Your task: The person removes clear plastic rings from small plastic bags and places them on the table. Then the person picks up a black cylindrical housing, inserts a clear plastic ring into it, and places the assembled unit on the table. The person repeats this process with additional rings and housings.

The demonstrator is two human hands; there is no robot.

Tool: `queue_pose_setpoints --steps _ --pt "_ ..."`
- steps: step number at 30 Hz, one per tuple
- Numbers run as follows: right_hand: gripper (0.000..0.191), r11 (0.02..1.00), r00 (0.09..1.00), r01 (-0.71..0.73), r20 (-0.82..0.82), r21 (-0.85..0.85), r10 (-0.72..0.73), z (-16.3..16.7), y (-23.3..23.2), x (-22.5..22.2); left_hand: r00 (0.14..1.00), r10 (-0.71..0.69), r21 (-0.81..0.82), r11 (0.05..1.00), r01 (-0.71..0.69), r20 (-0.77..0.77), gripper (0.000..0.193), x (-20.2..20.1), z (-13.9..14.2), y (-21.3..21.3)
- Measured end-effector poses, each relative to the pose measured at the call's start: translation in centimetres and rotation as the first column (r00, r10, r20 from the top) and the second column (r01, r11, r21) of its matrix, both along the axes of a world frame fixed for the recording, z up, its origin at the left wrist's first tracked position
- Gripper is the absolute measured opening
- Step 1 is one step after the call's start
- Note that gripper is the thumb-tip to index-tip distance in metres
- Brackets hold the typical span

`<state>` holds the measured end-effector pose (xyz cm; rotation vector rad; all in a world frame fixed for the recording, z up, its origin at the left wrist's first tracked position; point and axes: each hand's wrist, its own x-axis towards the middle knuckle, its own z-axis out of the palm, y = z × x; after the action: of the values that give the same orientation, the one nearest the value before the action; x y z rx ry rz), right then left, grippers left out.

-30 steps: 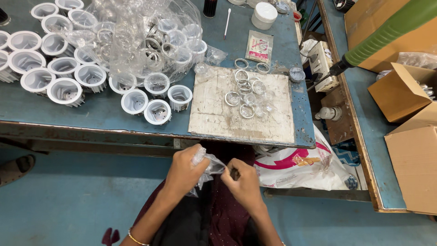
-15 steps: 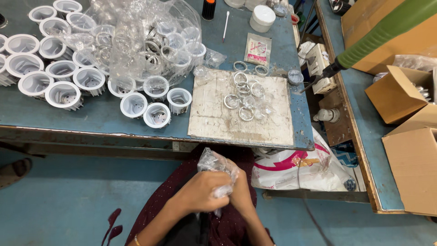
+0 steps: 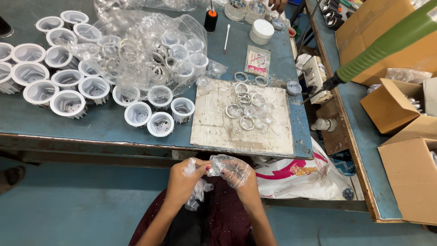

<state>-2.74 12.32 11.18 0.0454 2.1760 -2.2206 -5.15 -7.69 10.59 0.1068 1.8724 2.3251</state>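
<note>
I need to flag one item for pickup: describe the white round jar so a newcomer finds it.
Start at the blue table and go to its far edge, right of the big clear bag. The white jar stands beside a flat printed packet. It alone is closed, squat and solid white.

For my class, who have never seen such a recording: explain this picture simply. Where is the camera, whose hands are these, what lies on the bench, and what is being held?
The camera sits on a person's head and looks down, so the two bare hands at the bottom are that person's own. The left hand and right hand together hold a crumpled clear plastic bag over the lap. Above them is a blue workbench. On it stand many white ribbed cups, a big clear bag of parts, and a worn white board carrying metal rings. Cardboard boxes sit to the right. Another person's hand shows at the far edge.
</note>
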Motion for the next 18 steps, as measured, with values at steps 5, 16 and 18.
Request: queue_pose_setpoints --steps 5,16,18 --pt "0.041 0.995 0.989 -0.103 0.105 0.006 0.102 -0.4 -1.0 -0.7 0.998 -0.062 0.056 0.997 0.061 0.03 0.011 -0.5 -1.0 -0.7" --pt "0.032 0.99 0.996 0.084 0.027 0.116 -0.088 2.1 0.7 -5.0 0.98 0.185 0.15 0.969 -0.195 0.074 0.017 -2.8 -2.8 -4.9" --pt "0.032 0.915 0.972 0.235 -0.057 0.328 -0.229 2.8 3.4 -7.7 0.96 0.249 0.047 0.968 -0.245 -0.13 0.014 -3.2 -3.3 -7.0"
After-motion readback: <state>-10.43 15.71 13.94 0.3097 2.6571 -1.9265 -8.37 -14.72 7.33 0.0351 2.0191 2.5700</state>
